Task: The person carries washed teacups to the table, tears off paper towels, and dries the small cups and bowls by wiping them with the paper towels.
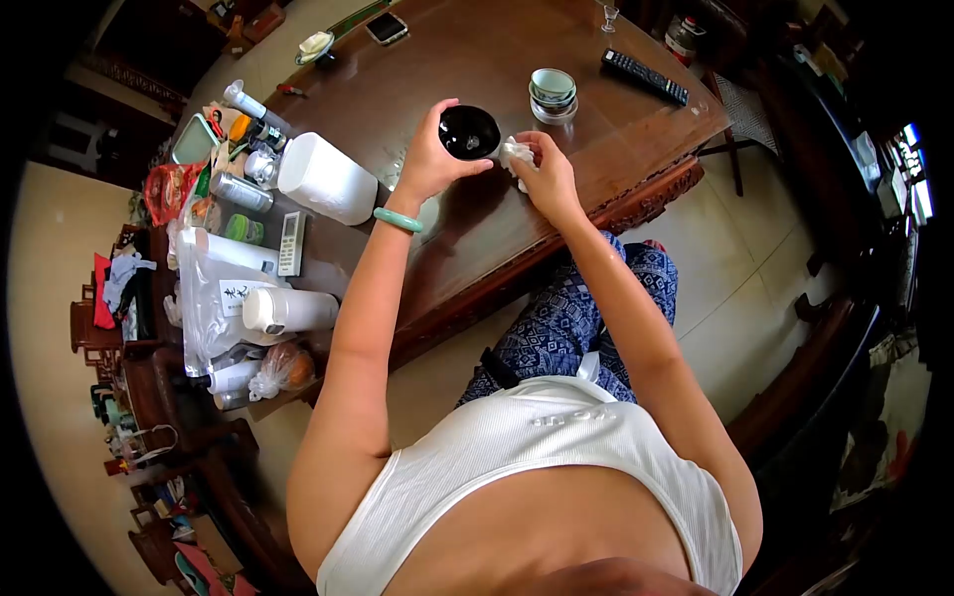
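Note:
Above the dark wooden table [457,60], my left hand [434,157] holds a small black bowl [469,133], thumb at its lower edge and fingers at its upper left rim. A green bangle [398,220] circles the left wrist. Just right of the bowl, my right hand [548,177] grips a crumpled white tissue [516,157] between thumb and fingers. The tissue is at the bowl's right side; whether they touch is hard to tell. Behind the right hand stands a stack of small bowls [553,89].
A black remote [644,78] lies at the back right, a phone [387,29] at the back left. Along the left stand a white container [327,179], a white bottle [289,310], a white remote [291,243] and plastic bags. The table's carved edge [636,199] faces me.

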The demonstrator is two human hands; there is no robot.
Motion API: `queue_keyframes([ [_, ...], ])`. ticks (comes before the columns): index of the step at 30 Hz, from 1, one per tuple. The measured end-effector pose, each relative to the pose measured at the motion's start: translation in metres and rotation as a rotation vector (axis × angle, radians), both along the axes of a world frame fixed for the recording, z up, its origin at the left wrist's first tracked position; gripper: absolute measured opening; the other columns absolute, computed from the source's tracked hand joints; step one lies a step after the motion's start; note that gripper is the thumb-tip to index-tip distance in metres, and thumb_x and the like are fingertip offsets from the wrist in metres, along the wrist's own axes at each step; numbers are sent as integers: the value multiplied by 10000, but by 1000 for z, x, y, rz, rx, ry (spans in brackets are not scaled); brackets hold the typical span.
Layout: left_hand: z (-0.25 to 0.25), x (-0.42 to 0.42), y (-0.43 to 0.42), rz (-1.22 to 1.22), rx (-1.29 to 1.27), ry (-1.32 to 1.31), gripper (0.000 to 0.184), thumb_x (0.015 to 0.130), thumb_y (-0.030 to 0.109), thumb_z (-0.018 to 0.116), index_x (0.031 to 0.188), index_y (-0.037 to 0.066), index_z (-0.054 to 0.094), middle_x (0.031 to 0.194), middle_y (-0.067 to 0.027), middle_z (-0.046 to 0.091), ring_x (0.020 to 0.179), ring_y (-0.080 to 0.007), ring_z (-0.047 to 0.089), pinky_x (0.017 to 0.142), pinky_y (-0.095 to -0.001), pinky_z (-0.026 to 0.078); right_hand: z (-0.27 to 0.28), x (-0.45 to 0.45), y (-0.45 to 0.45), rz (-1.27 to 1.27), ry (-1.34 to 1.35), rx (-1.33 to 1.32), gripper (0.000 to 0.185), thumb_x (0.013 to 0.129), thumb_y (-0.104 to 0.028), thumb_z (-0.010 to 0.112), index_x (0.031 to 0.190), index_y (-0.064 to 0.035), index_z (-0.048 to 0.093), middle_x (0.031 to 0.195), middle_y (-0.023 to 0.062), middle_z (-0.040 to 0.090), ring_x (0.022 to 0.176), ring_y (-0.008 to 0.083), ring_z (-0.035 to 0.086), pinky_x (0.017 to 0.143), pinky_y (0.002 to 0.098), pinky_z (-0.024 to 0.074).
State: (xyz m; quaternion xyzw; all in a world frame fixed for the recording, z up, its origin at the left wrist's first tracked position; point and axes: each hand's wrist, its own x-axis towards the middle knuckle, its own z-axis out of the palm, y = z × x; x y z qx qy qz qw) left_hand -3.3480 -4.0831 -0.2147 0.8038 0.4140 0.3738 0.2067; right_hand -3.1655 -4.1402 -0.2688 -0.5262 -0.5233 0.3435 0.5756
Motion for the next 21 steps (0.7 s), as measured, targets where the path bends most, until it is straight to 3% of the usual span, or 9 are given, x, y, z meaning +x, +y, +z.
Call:
queue_keyframes([
  [2, 11, 5, -5, -23, 11, 10, 884, 528, 219, 895, 1273, 51, 451, 1210, -131, 540, 1126, -274, 538, 970, -365, 431, 0, -5, 7, -37, 21, -32, 314, 811, -122, 648, 1087, 18, 593, 856, 101, 648, 715, 147, 588, 625, 284, 468],
  [5, 28, 12, -14, 14, 134, 122, 818, 534, 93, 805, 1270, 91, 448, 1232, -122, 508, 1123, -316, 523, 946, -383, 449, -6, -11, 18, 50, 417, -169, 255, 837, -120, 651, 1005, 70, 631, 791, 63, 639, 646, 92, 547, 560, 249, 423],
  [6, 33, 14, -15, 13, 133, 124, 818, 534, 93, 805, 1270, 91, 448, 1232, -122, 508, 1123, -316, 523, 946, -383, 449, -6, -11, 20, 50, 419, -169, 255, 837, -120, 651, 1005, 70, 631, 791, 63, 639, 646, 92, 547, 560, 249, 423],
  [8, 40, 17, -16, -17, 184, 203, 831, 531, 76, 786, 1284, 114, 437, 1246, -119, 501, 1117, -332, 517, 940, -391, 454, -5, -10, 23, 178, 736, -273, 251, 864, -108, 634, 1013, 94, 623, 795, 67, 637, 659, 97, 546, 578, 245, 421],
  [13, 53, 33, -18, -64, 402, 530, 849, 569, -8, 743, 1326, 160, 397, 1289, -41, 488, 1083, -283, 541, 879, -373, 499, -10, -16, 31, 143, 803, -284, 240, 871, -23, 598, 1061, 121, 575, 908, 116, 645, 779, 158, 637, 702, 266, 512],
  [17, 47, 38, -12, -96, 566, 670, 882, 542, 29, 788, 1317, 148, 384, 1273, -37, 485, 1024, -252, 561, 765, -356, 543, -12, -16, 29, 123, 847, -274, 249, 867, -5, 593, 1074, 127, 558, 924, 132, 642, 802, 176, 645, 692, 271, 521],
  [21, 52, 38, -17, -154, 423, 640, 921, 518, 40, 815, 1311, 160, 361, 1293, -64, 478, 1078, -290, 547, 850, -393, 503, -12, -13, 24, 171, 936, -302, 222, 845, 20, 610, 1039, 119, 562, 916, 140, 641, 782, 195, 652, 667, 273, 531],
])
